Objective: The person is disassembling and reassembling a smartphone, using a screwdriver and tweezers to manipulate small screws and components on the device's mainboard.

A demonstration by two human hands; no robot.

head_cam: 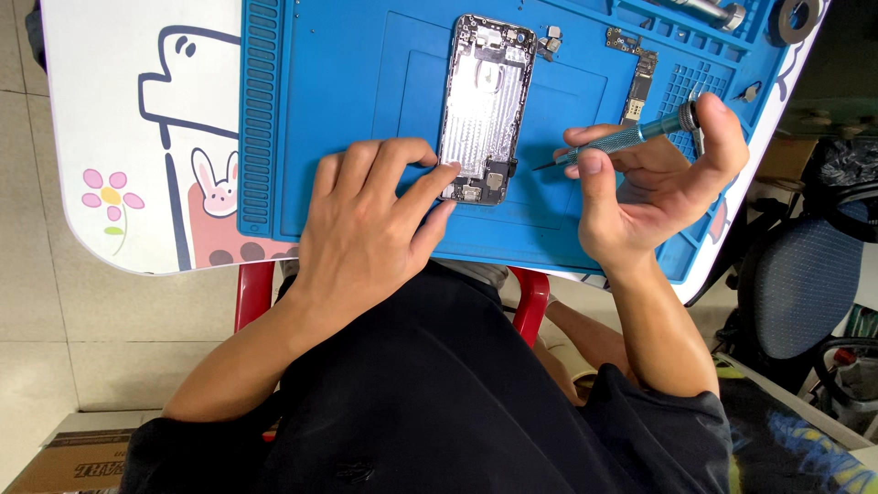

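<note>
A: How much is seen as done?

B: The phone shell (484,105) lies opened on the blue mat (347,82), mostly emptied; a board (637,82) is set aside to its right.

A: And the hands?

B: The shell's lower end is pressed by the left hand (366,229), fingers spread. A screwdriver (622,139) is pinched in the right hand (654,178), its tip near that end. Small parts there are judged not yet removed.

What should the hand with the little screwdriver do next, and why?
Probably bring the screwdriver tip left and down to the bottom end of the opened phone shell. The right hand holds it just beside the shell, tip pointing that way, while the left hand presses the shell's lower corner onto the blue mat.
</note>
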